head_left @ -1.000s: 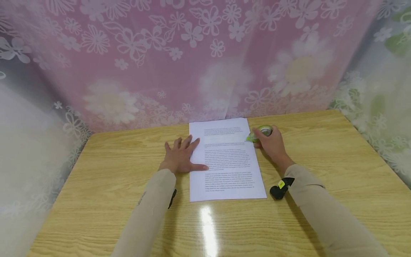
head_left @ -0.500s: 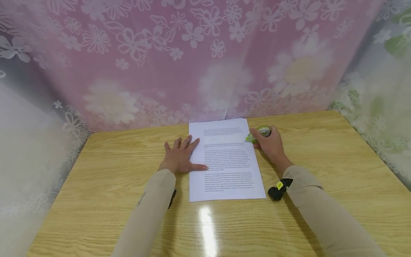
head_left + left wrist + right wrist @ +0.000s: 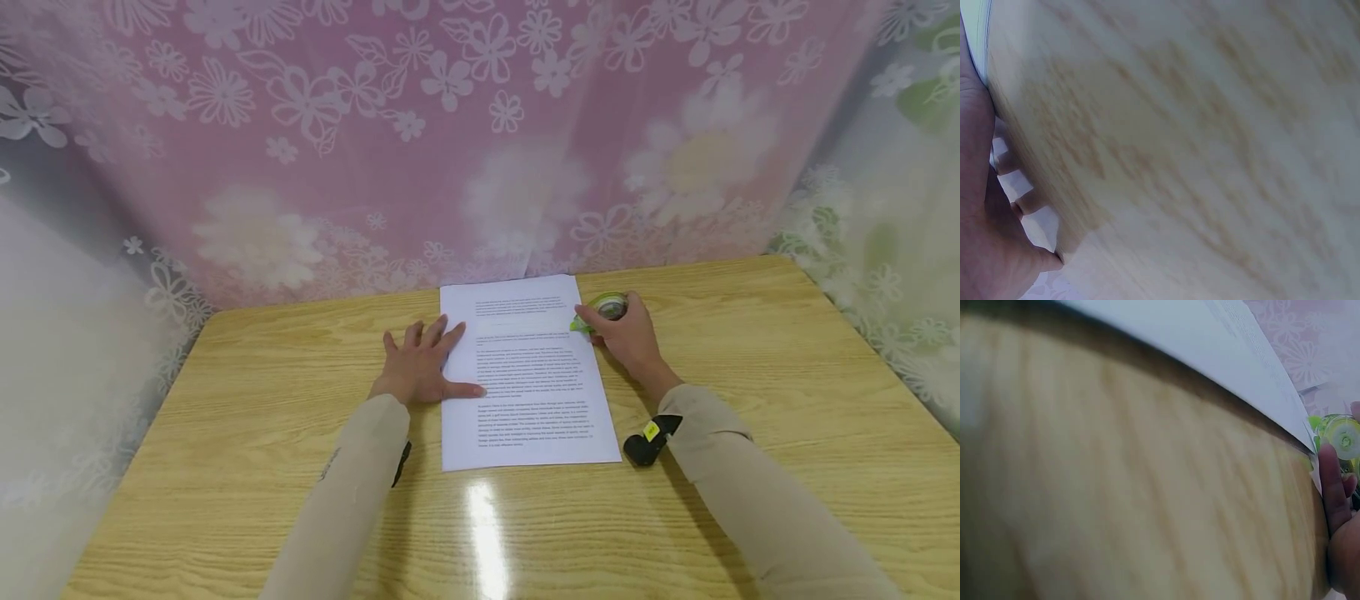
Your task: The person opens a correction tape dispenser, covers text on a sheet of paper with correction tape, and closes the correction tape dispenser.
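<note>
A printed white sheet [image 3: 525, 433] lies flat on the wooden table, its far edge by the pink cloth. My left hand [image 3: 420, 371] rests with spread fingers over the sheet's left edge, thumb on the print. In the left wrist view, that hand [image 3: 991, 200] shows at the left side. My right hand [image 3: 633, 337] grips a green and clear tape dispenser [image 3: 611, 307] whose tip is at the sheet's right edge, near a blank band in the text. The right wrist view shows the dispenser [image 3: 1342, 439] in the fingers of that hand [image 3: 1338, 506] beside the paper [image 3: 1197, 344].
A pink floral cloth [image 3: 420, 167] hangs along the table's far edge, with pale floral cloths at both sides. The wooden table [image 3: 247, 433] extends left and right of the sheet. A black wrist camera [image 3: 648, 442] sits at the right wrist.
My right hand and the dispenser have shifted slightly left, bringing the tip a little further over the sheet's right edge. My left hand has stayed in place.
</note>
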The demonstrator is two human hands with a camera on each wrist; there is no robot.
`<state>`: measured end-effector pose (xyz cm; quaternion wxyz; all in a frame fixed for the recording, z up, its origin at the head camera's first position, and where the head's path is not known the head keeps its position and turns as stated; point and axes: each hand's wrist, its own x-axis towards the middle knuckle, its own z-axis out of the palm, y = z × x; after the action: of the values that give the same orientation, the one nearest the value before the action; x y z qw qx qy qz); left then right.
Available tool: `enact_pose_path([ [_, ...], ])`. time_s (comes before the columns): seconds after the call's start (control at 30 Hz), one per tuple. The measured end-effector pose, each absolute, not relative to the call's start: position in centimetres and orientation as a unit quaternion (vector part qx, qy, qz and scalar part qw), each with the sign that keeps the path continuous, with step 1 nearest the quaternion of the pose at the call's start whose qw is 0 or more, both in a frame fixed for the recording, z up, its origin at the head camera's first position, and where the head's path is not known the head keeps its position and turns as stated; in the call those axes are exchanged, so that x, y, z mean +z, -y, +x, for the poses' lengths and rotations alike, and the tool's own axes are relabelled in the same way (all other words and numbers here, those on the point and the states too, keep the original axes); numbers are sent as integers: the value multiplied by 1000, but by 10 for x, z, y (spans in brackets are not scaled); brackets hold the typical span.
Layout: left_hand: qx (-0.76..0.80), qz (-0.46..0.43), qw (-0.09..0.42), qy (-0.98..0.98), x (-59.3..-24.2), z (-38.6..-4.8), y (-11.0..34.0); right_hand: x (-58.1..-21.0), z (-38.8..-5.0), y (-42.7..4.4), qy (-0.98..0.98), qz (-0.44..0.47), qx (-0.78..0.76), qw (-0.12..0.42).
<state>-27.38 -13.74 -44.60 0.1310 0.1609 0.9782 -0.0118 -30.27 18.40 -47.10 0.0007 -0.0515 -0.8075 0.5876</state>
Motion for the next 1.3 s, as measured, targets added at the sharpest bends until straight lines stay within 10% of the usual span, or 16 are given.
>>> enact_pose_path([
  [1.3, -7, 158, 137, -978, -452, -277, 139, -474, -299, -181, 839, -29, 541, 44],
])
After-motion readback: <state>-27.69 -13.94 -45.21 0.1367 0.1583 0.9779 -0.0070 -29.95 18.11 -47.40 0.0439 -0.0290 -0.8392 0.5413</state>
